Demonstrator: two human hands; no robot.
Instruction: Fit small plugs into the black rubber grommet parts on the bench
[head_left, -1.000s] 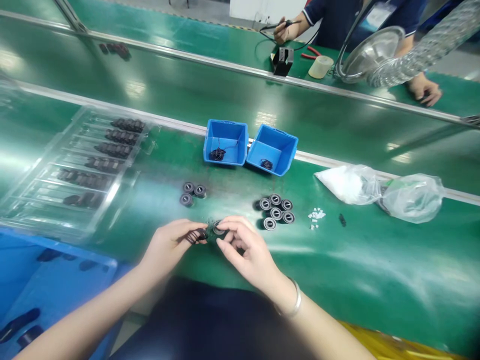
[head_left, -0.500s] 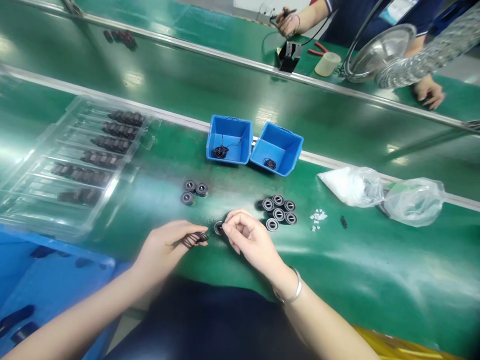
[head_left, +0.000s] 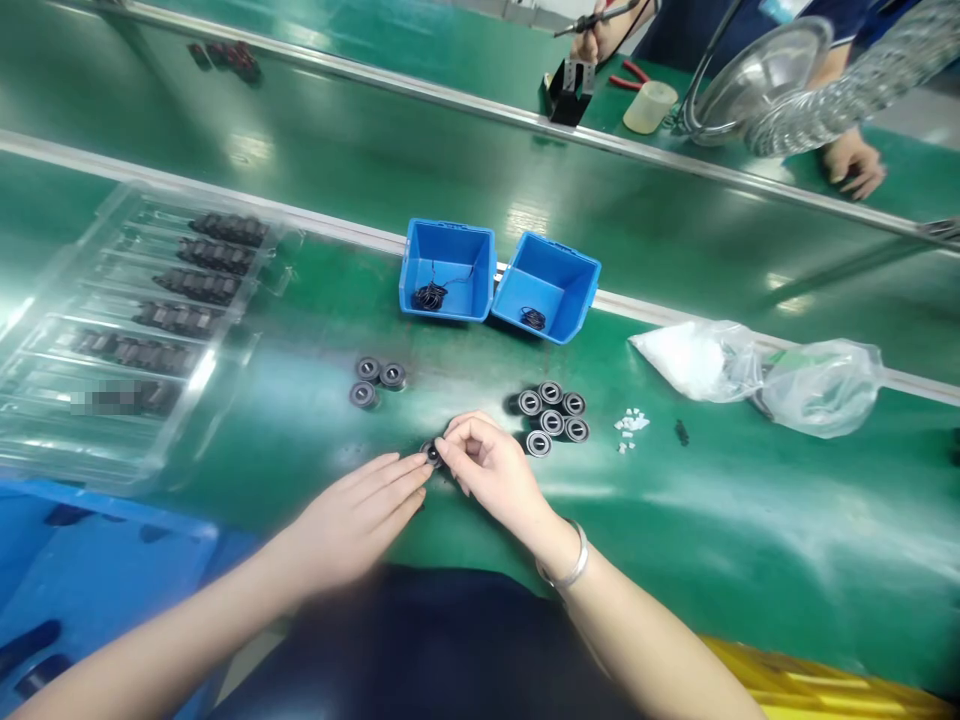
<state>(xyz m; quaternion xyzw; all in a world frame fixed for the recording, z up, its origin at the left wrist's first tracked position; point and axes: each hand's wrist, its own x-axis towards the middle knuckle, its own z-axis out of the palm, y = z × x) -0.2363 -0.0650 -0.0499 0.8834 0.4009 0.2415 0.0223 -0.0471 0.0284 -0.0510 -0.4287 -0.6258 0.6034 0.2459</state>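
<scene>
A round black part (head_left: 430,453) with a ring-shaped top stands on the green bench, partly covered by my fingers. My right hand (head_left: 487,465) is closed in a pinch at its right edge, thumb and forefinger on the rim. From the left, my left hand (head_left: 364,515) reaches over palm down, its long fingers straight and together, the tips touching the part. Its thumb and palm are hidden, and the black wire bundle it held is covered by the hand; just a dark trace shows below the fingers.
Three similar round parts (head_left: 367,382) stand left, several more (head_left: 551,420) right. Two blue bins (head_left: 450,245) hold black wires. Small white pieces (head_left: 631,422), plastic bags (head_left: 817,390) and a clear tray (head_left: 120,290) lie around. Across the bench, a person holds a soldering iron (head_left: 600,18).
My left hand has turned palm down and moved right onto the round part, hiding the wire bundle. My right hand stays at the part. The co-worker's soldering iron has swung across.
</scene>
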